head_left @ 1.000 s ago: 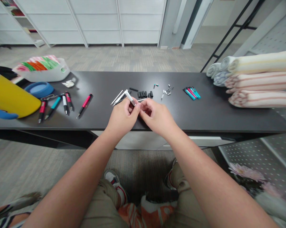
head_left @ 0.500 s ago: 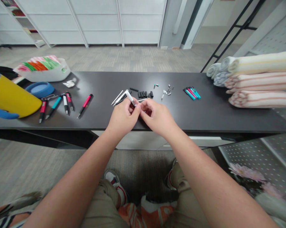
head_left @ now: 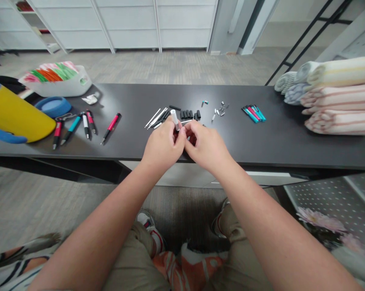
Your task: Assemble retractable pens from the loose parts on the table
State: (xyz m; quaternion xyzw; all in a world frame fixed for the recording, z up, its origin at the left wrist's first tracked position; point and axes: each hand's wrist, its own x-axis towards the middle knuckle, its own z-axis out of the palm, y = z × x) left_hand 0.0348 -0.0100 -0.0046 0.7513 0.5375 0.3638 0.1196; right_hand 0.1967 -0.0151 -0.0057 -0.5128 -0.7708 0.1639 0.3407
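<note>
Left hand: fingers curled in, gripping 1 white pen barrel between thumb and fingers.
White pen barrel: above the table's near half, tilted, upper end clear of the fist, lower end hidden by the fingers.
Right hand: fingers bent, thumb and forefinger drawn narrow at the left hand's thumb tip; whether they pinch anything, cannot tell.
Thin rods: loose bundle, white and dark, lying just beyond the left hand.
Black sleeves: short, mostly in a row, just beyond the meeting point of the 2 hands.
Small metallic parts: scattered, beyond the right hand.
Teal-marked bits: 2 pieces, between sleeves and metallic parts, farther back.
Coloured barrels: teal and pink-red, side by side, to the right.
Red pen: 1, lying alone, left of the rods.
Pen group: 4, in red, teal and white with black, beside a yellow container.
Table: dark top, under all listed.
</note>
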